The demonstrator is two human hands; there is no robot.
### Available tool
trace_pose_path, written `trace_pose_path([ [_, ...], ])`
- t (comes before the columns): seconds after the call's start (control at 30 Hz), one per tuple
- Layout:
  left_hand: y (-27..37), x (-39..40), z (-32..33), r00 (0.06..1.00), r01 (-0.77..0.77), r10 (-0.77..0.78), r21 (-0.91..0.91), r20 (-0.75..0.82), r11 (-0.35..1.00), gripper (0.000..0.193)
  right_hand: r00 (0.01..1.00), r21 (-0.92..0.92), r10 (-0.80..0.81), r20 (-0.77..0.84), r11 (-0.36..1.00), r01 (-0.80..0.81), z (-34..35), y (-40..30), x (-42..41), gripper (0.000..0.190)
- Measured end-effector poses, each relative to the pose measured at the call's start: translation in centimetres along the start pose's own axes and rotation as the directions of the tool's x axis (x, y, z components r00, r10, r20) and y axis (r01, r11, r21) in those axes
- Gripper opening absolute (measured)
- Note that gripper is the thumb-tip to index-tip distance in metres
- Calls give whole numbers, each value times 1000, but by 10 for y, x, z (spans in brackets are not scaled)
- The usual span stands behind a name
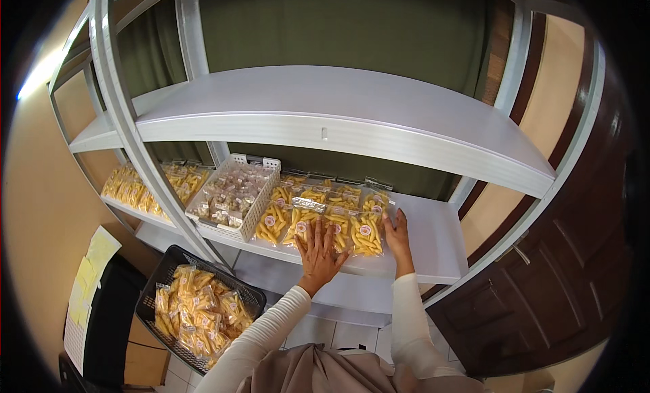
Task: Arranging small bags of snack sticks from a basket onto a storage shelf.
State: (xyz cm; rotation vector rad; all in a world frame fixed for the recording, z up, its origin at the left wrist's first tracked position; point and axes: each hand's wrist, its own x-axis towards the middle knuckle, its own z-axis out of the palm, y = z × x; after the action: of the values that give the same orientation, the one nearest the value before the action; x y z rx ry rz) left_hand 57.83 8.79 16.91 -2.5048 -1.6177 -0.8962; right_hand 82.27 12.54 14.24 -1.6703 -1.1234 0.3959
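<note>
Clear plastic packets of yellow stick-shaped snacks lie in rows on the middle shelf. My left hand rests with spread fingers over the front packets, its fingertips on two neighbouring ones. At the right end of the rows, my right hand stands upright beside the end packet, thumb towards the packets' edge; whether it touches is hard to tell. Neither hand grips a packet. Round labels show on several packets. A black plastic basket at lower left holds a heap of similar snack packets.
A white perforated basket of small packets stands left of the rows. More snack packets lie on the far left shelf. The upper shelf overhangs the hands; a metal upright stands at left. A dark door is at right.
</note>
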Motion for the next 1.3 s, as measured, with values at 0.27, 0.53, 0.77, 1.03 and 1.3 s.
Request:
trace_pose_path([
  [0.27,0,-3,4,1000,0,0,-9,-5,1000,80,956,-125,188,227,979,-163,7,2,50,80],
  [0.53,-10,-8,1,998,10,-14,-75,-56,997,86,985,124,108,137,984,-125,10,26,43,77],
  [0.77,-31,-44,-32,996,26,-41,-198,-75,980,73,986,309,161,48,936,-168,-26,39,-1,73],
  [1.03,-140,-194,-47,916,393,-397,-77,-49,916,64,932,240,-132,-336,946,220,-30,-39,-88,33],
  [1.3,-243,-355,-82,644,763,-746,63,-169,644,57,878,98,-471,-87,873,478,79,-132,-208,29],
])
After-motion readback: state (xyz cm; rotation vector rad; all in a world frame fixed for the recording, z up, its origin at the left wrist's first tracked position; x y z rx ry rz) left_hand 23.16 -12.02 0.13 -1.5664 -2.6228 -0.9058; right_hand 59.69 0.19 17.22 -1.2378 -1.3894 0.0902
